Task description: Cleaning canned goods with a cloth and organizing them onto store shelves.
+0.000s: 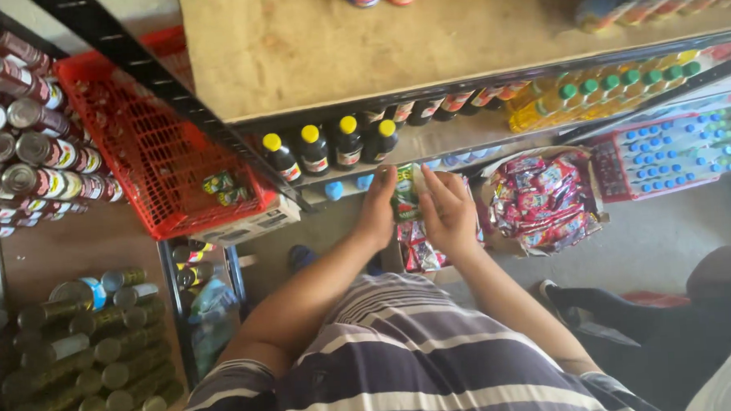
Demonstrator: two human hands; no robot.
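Left hand (377, 209) and right hand (448, 212) both grip a green packet (406, 194) between them, fingers closed on its sides, just below the shelf (453, 136) of dark yellow-capped bottles (330, 147).

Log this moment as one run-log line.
left hand: on green packet | right hand: on same packet | below: red packets | ahead: dark bottles, yellow caps | left: red basket

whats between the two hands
A small green packet, pressed between the left hand and right hand, seen in the head view.
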